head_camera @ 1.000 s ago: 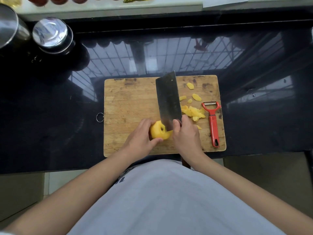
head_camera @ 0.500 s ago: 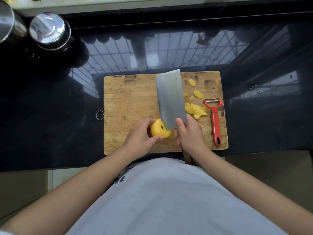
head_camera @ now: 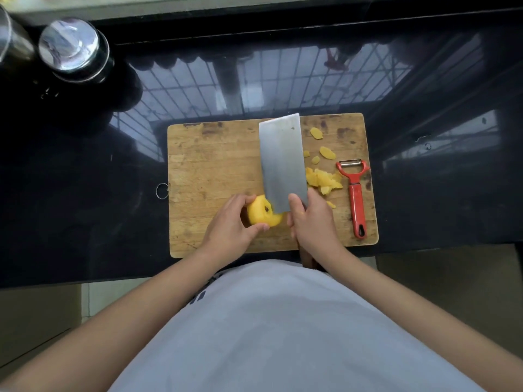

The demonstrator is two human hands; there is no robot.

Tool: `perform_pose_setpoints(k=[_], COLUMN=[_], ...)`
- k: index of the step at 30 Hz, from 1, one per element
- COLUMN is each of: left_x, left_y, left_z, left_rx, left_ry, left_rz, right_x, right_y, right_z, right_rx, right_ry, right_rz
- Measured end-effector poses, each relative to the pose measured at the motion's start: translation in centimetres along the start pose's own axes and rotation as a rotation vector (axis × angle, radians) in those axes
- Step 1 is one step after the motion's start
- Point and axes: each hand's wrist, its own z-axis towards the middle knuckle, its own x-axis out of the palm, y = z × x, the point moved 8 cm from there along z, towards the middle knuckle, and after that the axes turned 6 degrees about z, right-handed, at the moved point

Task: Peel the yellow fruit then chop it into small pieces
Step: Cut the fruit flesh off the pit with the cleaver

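Head cam: the peeled yellow fruit [head_camera: 262, 212] is pinched on the cutting board [head_camera: 215, 171] by the left hand [head_camera: 230, 224], thumb and fingers curled around it. The cleaver [head_camera: 283, 162] is gripped by the right hand [head_camera: 312, 222], blade touching the fruit's right side.

Under my eyes the black glossy bench [head_camera: 85, 193] mirrors a barred window. Two steel canisters stand at its far left corner, one lidded canister [head_camera: 74, 49] in full view, the other canister [head_camera: 11, 41] cut by the frame edge. My pale shirt [head_camera: 283, 329] fills the foreground.
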Motion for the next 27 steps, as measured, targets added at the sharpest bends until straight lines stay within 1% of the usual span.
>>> perform_pose_setpoints(k=[3, 8, 10, 13, 15, 20, 21, 25, 27], left_x=[-0.1, -0.3, -0.3, -0.2, -0.2, -0.3, -0.3, -0.2, -0.2], left_y=[0.2, 0.1, 0.1, 0.2, 0.1, 0.2, 0.3, 0.2, 0.2], left_z=[0.2, 0.1, 0.1, 0.0, -0.1, 0.1, 0.2, 0.1, 0.1], left_rx=[-0.004, -0.003, -0.006, -0.014, -0.014, -0.020, -0.027, -0.036, -0.036], left_ry=[0.014, 0.004, -0.003, -0.028, -0.034, 0.008, 0.009, -0.012, -0.015], left_rz=[-0.014, -0.024, -0.024, -0.032, -0.036, -0.042, -0.056, -0.075, -0.072], right_x=[0.0, 0.0, 0.0, 0.1, 0.1, 0.0, 0.0, 0.1, 0.1], right_y=[0.2, 0.3, 0.3, 0.1, 0.0, 1.4, 1.4, 0.0, -0.2], right_z=[0.7, 1.1, 1.1, 0.2, 0.0, 1.5, 1.5, 0.5, 0.2], right_rx=[0.013, 0.017, 0.013, 0.016, 0.017, -0.040, -0.046, 0.015, 0.028], right_ry=[0.072, 0.104, 0.083, 0.001, -0.015, 0.158, 0.152, 0.022, 0.001], right_rz=[0.015, 0.023, 0.012, 0.015, 0.014, -0.080, -0.088, -0.002, 0.034])
